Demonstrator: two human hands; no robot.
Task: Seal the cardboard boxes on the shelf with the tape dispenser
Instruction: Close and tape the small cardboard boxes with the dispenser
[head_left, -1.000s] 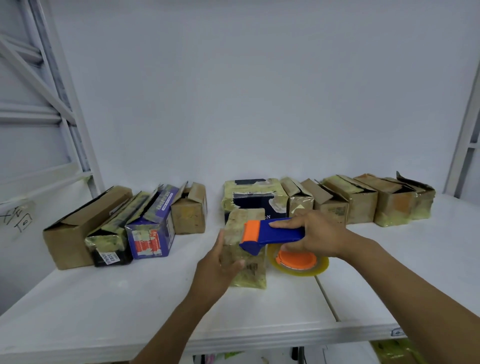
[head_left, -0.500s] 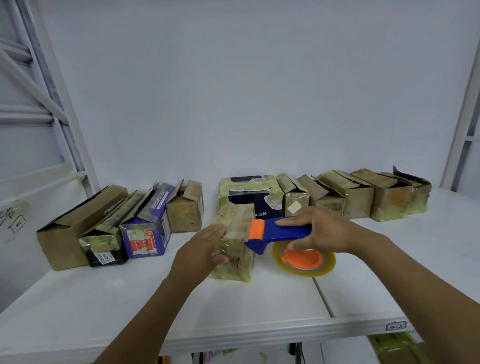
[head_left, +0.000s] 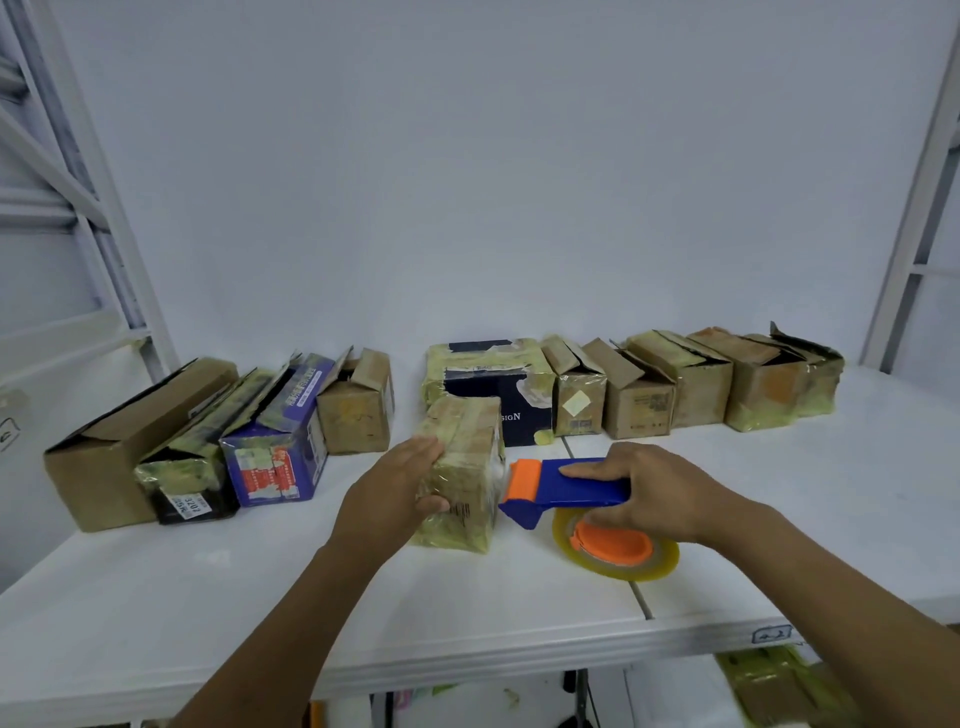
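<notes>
Tape dispenser (head_left: 566, 491) lies crosswise, orange nose pointing left at box (head_left: 462, 467).

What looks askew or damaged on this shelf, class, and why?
At far left, the blue box and black box lean sideways, flaps gaping. The rightmost box has a torn, ragged flap. The taped box in the left hand looks crumpled. The right hand's tape dispenser looks intact.

Tape-wrapped cardboard box (head_left: 464, 470) stands on the shelf (head_left: 208, 597), blue-and-orange tape dispenser (head_left: 569, 489) just beside its right face.

Eleven cardboard boxes (head_left: 470, 434), one tape dispenser (head_left: 584, 489), one shelf (head_left: 208, 597).
</notes>
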